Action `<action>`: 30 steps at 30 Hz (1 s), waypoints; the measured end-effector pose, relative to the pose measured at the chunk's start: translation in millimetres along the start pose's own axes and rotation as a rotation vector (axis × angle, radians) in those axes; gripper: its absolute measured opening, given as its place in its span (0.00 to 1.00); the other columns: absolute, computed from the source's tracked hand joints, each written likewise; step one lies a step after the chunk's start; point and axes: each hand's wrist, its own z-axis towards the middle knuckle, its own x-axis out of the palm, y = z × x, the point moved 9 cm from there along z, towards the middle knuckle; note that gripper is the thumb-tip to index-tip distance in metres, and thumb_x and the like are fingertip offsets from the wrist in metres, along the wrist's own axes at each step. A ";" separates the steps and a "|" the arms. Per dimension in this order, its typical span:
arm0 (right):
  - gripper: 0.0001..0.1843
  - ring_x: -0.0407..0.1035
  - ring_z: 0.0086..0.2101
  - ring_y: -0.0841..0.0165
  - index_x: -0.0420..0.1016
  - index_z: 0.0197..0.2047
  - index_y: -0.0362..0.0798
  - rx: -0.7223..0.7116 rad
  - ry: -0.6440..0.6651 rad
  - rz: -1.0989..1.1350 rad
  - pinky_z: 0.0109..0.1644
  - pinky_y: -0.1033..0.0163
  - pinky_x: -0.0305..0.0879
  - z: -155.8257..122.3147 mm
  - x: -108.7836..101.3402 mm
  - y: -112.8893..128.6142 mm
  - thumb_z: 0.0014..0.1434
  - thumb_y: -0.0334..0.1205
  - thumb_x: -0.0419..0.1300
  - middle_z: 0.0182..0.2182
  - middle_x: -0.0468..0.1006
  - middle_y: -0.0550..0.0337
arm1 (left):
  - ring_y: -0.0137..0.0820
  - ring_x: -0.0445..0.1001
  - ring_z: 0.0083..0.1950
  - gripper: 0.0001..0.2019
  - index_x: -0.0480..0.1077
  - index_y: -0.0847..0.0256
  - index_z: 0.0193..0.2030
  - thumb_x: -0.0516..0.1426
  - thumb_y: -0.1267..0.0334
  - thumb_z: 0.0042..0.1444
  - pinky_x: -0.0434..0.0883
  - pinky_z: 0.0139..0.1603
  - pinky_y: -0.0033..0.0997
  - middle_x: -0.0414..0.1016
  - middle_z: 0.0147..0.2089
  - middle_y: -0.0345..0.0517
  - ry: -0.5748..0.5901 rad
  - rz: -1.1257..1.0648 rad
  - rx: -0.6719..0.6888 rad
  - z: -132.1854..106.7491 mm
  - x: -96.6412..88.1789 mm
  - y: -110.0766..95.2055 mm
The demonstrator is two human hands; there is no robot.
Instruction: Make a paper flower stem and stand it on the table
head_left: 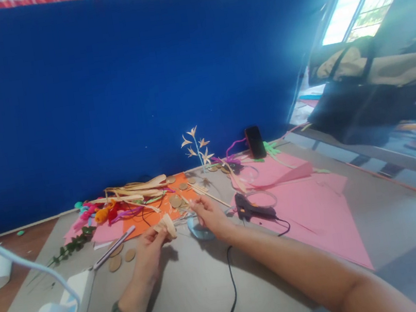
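Note:
My left hand (152,245), with a green bangle at the wrist, pinches a pale, curled strip (167,226) that looks like dried husk or ribbon. To its right, my right hand (212,214) has its fingertips closed on a thin, pale sliver (184,199), too small to name. A light-blue round object (200,229) sits partly hidden beneath this hand. Just beyond, wooden discs (175,201) lie on an orange sheet (140,224). A black glue gun (254,207) rests on pink paper right of my right hand.
Behind stands a blue partition (123,85) with a flower stem (198,149) and a phone (255,142) before it. Colourful craft pieces (101,213) and pale strips (135,189) pile up left. A power strip (78,311) and cables occupy the front left; pink paper (319,217) covers the right.

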 end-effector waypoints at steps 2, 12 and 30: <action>0.10 0.53 0.14 0.76 0.68 0.36 0.49 -0.074 -0.033 -0.082 0.20 0.70 0.54 -0.9 -4.5 8.4 0.57 0.46 0.57 0.13 0.60 0.74 | 0.29 0.71 0.28 0.11 0.76 0.63 0.28 0.64 0.55 0.45 0.69 0.30 0.26 0.75 0.25 0.44 -0.045 0.043 0.050 -0.6 -3.5 -6.3; 0.15 0.72 0.34 0.67 0.78 0.33 0.49 -0.590 0.094 -0.411 0.54 0.53 0.59 -30.5 17.7 59.8 0.56 0.26 0.51 0.21 0.77 0.62 | 0.26 0.67 0.25 0.09 0.72 0.61 0.26 0.63 0.58 0.46 0.64 0.25 0.23 0.72 0.24 0.38 -0.109 0.143 0.163 -7.1 -5.8 -23.6; 0.10 0.73 0.34 0.67 0.75 0.38 0.47 -0.910 0.127 -0.676 0.41 0.60 0.64 -49.7 30.0 67.2 0.65 0.38 0.53 0.31 0.80 0.55 | 0.34 0.78 0.39 0.07 0.76 0.59 0.39 0.57 0.64 0.56 0.71 0.44 0.33 0.81 0.37 0.46 -0.056 0.557 0.596 -30.3 10.9 -44.2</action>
